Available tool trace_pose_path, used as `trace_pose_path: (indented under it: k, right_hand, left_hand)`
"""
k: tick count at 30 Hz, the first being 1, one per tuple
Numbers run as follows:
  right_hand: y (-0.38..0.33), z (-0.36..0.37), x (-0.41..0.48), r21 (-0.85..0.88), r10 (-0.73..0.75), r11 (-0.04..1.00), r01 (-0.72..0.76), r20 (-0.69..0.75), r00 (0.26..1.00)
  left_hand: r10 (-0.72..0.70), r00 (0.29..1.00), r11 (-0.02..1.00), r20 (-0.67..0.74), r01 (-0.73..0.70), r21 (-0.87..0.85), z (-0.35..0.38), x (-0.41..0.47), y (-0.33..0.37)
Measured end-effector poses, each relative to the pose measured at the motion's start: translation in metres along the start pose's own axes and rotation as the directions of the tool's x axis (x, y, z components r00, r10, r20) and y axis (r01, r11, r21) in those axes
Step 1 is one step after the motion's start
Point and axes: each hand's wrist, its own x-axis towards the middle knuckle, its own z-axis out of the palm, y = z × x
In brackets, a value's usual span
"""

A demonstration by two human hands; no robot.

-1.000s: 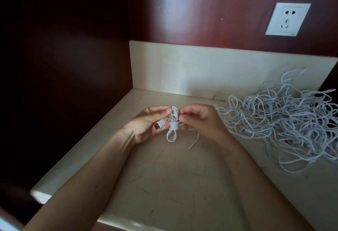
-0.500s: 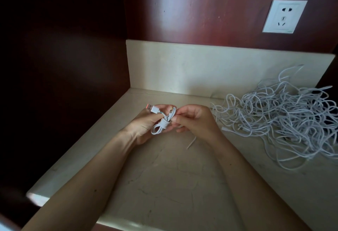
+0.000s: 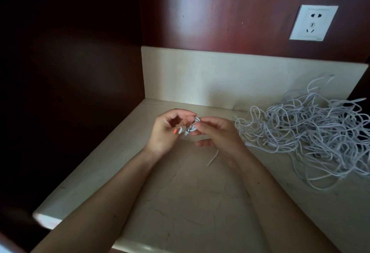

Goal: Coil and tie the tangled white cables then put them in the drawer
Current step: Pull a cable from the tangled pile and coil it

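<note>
Countertop (image 3: 180,202): left hand (image 3: 166,134), right hand (image 3: 219,132) pinch coiled cable (image 3: 191,129) between fingers (image 3: 208,122).

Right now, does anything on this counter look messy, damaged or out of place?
The tangled white cables sprawl in a loose heap on the right of the countertop, which shows thin cracks. The left hand and right hand hold one small coiled cable, its loose end trailing.
</note>
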Motion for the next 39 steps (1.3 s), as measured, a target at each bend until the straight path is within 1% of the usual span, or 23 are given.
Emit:
trace_pose_path:
  k: [4, 6, 10, 13, 17, 20, 24, 26, 28, 30, 32, 34, 35, 37, 39]
  right_hand:
    - [0.001, 0.005, 0.002, -0.019, -0.049, 0.999, 0.049, -0.003, 0.999]
    - [0.0, 0.006, 0.004, -0.01, -0.059, 0.998, 0.059, -0.045, 0.997]
    - [0.002, 0.002, 0.007, -0.02, -0.097, 0.995, 0.095, -0.117, 0.988]
    - [0.004, 0.0, 0.006, -0.026, -0.102, 0.995, 0.1, -0.115, 0.988]
    - [0.006, -0.002, 0.007, 0.017, -0.109, 0.994, 0.112, -0.103, 0.989]
    - [0.006, -0.005, 0.007, 0.077, -0.085, 0.993, 0.092, -0.087, 0.993]
    - [0.002, -0.004, 0.004, 0.249, 0.013, 0.969, -0.005, -0.031, 0.999]
    - [0.001, -0.003, 0.003, 0.257, 0.048, 0.966, -0.032, -0.059, 0.997]
    - [0.0, -0.002, 0.004, 0.238, 0.069, 0.97, -0.045, -0.094, 0.993]
    - [-0.003, -0.003, 0.002, 0.165, 0.074, 0.985, -0.058, -0.094, 0.993]
    - [-0.004, -0.002, -0.001, -0.053, 0.03, 0.998, -0.033, -0.057, 0.998]
    - [-0.004, 0.0, -0.005, -0.268, -0.039, 0.963, 0.04, 0.007, 0.999]
    - [-0.002, 0.001, -0.007, -0.346, -0.064, 0.936, 0.07, 0.029, 0.998]
    - [0.003, 0.004, -0.007, -0.43, -0.098, 0.897, 0.109, 0.046, 0.994]
    - [0.009, 0.005, -0.006, -0.463, -0.138, 0.874, 0.149, 0.058, 0.989]
  left_hand:
    - [0.026, 1.0, 0.999, 0.011, -0.026, 0.026, 0.001, 0.0, -0.002]
    - [-0.01, 0.999, 1.0, 0.03, 0.01, 0.018, 0.001, 0.0, 0.001]
    - [-0.14, 0.987, 0.99, 0.079, 0.142, -0.009, 0.0, 0.001, 0.001]
    - [-0.173, 0.974, 0.984, 0.146, 0.167, 0.056, 0.0, -0.001, -0.003]
    - [-0.192, 0.972, 0.981, 0.137, 0.186, 0.055, -0.003, 0.0, -0.003]
    - [-0.192, 0.968, 0.98, 0.161, 0.181, 0.084, -0.003, -0.001, -0.003]
    - [-0.171, 0.969, 0.983, 0.181, 0.156, 0.093, -0.002, -0.001, -0.004]
    - [-0.153, 0.973, 0.984, 0.174, 0.133, 0.121, -0.003, 0.0, -0.006]
    - [-0.142, 0.982, 0.979, 0.121, 0.121, 0.166, -0.005, 0.0, -0.008]
    - [-0.137, 0.989, 0.971, 0.06, 0.122, 0.205, -0.008, 0.002, -0.01]
    - [-0.145, 0.989, 0.964, 0.032, 0.134, 0.228, -0.011, 0.003, -0.01]
    - [-0.177, 0.984, 0.961, 0.015, 0.17, 0.221, -0.012, 0.003, -0.008]
    - [-0.19, 0.982, 0.958, 0.01, 0.183, 0.222, -0.012, 0.002, -0.007]
    - [-0.2, 0.98, 0.95, 0.009, 0.192, 0.248, -0.011, 0.001, -0.006]
    - [-0.206, 0.978, 0.945, 0.004, 0.198, 0.261, -0.01, 0.001, -0.006]
